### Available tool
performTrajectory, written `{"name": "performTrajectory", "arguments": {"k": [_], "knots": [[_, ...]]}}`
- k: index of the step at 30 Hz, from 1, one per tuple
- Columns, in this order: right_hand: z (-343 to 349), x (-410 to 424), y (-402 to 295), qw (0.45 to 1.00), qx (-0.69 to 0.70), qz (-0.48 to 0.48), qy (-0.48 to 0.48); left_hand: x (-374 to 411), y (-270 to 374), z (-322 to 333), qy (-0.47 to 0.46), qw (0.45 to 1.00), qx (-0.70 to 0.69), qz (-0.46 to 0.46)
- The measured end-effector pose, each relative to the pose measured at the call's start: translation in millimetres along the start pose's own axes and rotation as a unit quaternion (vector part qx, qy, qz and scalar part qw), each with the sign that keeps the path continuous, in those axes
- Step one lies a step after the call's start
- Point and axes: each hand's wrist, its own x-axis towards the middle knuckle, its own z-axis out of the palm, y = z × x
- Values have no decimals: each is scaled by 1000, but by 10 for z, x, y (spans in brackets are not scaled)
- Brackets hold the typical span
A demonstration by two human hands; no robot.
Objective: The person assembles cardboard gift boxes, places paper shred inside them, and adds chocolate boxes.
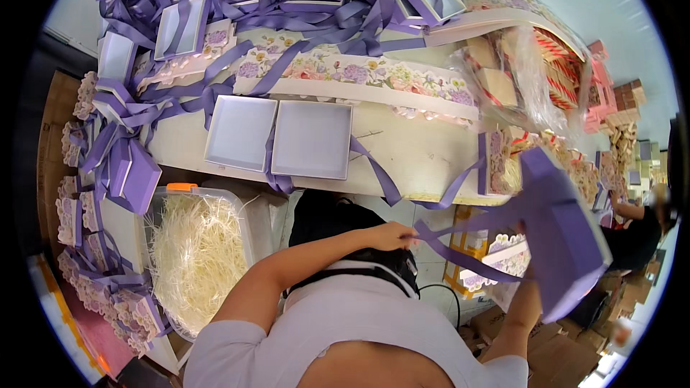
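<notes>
My left hand (396,236) pinches the end of a purple ribbon (469,265) in front of my waist. The ribbon runs right to a purple box (566,237), held up tilted beside the table's right end. My right hand (531,275) grips this box from below, its fingers mostly hidden by it. Before me on the white table (415,153), two shallow box halves with pale insides, a left one (241,130) and a right one (311,139), lie side by side with their open faces up. Another purple ribbon (377,172) trails from them over the table edge.
Flower-printed paper strips (356,78) lie behind the box halves. Purple boxes with loose ribbons (323,16) are heaped at the back and left. A plastic bin of shredded filler (197,258) stands left of me. Cartons (560,355) and another person (636,231) are at right.
</notes>
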Motion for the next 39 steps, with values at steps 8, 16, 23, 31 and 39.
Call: {"name": "performTrajectory", "arguments": {"k": [8, 16, 23, 31, 39], "knots": [[-155, 1898, 884, 978, -167, 14, -121, -304, -132, -354, 378, 863, 333, -52], [600, 2389, 1430, 973, -224, -37, 30, -277, -24, -991, 525, 733, 425, -71], [1152, 1600, 1374, 907, -324, -128, 236, -929, -141, -1309, 662, 595, 433, -145], [1273, 1357, 1736, 861, -440, -166, 193, -1784, -673, -1663, 632, 665, 322, -234], [1231, 1375, 1608, 814, -521, -140, 217, -1766, -505, -1378, 614, 714, 268, -204]]}}
